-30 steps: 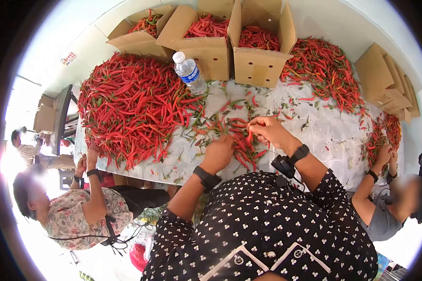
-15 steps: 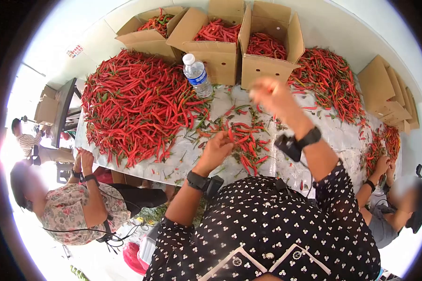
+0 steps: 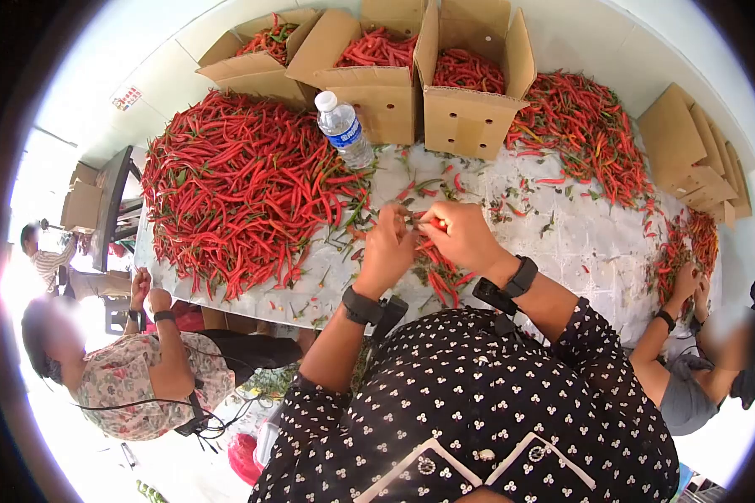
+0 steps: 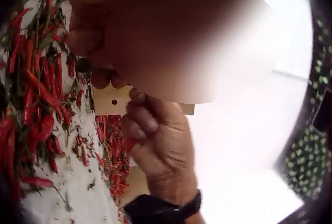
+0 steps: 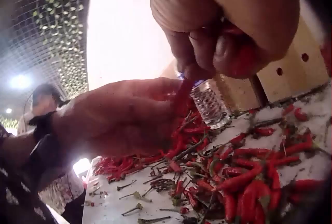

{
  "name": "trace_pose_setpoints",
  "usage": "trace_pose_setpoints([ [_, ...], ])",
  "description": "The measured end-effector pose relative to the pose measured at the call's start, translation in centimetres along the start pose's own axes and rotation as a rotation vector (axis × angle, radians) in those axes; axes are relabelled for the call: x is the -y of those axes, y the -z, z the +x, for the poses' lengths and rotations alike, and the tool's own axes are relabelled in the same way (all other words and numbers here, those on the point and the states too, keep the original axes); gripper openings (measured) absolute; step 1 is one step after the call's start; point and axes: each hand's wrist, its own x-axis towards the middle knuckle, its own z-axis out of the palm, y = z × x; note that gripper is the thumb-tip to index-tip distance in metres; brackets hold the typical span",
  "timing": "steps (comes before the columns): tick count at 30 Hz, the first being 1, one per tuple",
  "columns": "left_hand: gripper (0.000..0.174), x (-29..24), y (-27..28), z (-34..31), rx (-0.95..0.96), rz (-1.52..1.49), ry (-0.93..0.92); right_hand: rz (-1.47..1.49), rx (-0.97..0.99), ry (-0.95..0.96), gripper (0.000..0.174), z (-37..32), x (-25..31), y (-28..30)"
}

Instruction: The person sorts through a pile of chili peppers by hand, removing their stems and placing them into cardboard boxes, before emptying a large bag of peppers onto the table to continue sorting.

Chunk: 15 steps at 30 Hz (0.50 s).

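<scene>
My left hand (image 3: 387, 251) and right hand (image 3: 463, 239) meet over a small heap of red chili peppers (image 3: 439, 277) at the near side of the table. A red chili pepper (image 3: 439, 224) shows between the curled fingers of my right hand. In the right wrist view a blurred red chili pepper (image 5: 182, 95) runs between both hands' fingertips, with the left hand (image 5: 129, 115) pinching at it from the side. More red shows inside the right hand (image 5: 228, 37). In the left wrist view the right hand (image 4: 161, 141) has its fingers bent, close to the left fingertips.
A large chili pile (image 3: 235, 184) lies left, another (image 3: 575, 126) back right. Boxes of chilies (image 3: 470, 117) stand along the back, with a water bottle (image 3: 344, 130) in front. Loose stems (image 5: 140, 206) litter the white sheet (image 3: 596, 251). People sit at both ends (image 3: 155, 369).
My right hand swung up toward the boxes half a second ago and has come back down beside the left. The left hand, which had a chili pepper at its fingertips, has moved slightly up.
</scene>
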Motion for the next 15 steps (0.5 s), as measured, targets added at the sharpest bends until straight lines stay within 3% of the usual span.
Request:
trace_pose_setpoints([
  [1, 0.03, -0.1, 0.0, 0.3, -0.058, 0.059, -0.003, -0.043, -0.07, 0.124, 0.012, -0.1, -0.1, -0.3],
  [3, 0.027, -0.1, 0.0, 0.5, -0.07, 0.147, -0.016, 0.067, -0.145, 0.056, 0.014, 0.0, -1.0, -0.3],
  [5, 0.024, 0.6, 0.2, 0.6, -0.092, 0.235, -0.029, 0.341, -0.214, -0.283, 0.014, 0.1, -2.5, 1.4],
  [7, 0.022, 3.1, 0.2, 0.6, -0.018, 0.581, -0.094, 0.467, -0.242, -0.33, 0.014, 0.2, -3.5, 3.5],
  [8, 0.022, 3.5, -0.2, 0.5, -0.013, 0.579, -0.098, 0.703, -0.196, -0.409, 0.012, 0.0, -3.9, 4.6],
  [9, 0.024, 3.7, -0.7, 0.3, 0.107, 0.565, -0.166, 0.938, -0.148, -0.485, 0.011, -0.4, -4.2, 5.4],
  [10, 0.025, 4.0, -1.1, 0.0, 0.229, 0.55, -0.232, 0.978, -0.143, -0.541, 0.011, -0.7, -4.4, 5.8],
  [13, 0.027, 2.3, -2.7, -0.2, 0.348, 0.51, -0.402, 1.142, -0.063, -0.623, 0.011, -2.3, -5.9, 5.4],
  [15, 0.031, 2.1, -3.8, 0.0, 0.389, 0.524, -0.383, 1.124, -0.068, -0.632, 0.017, -3.2, -5.1, 5.0],
])
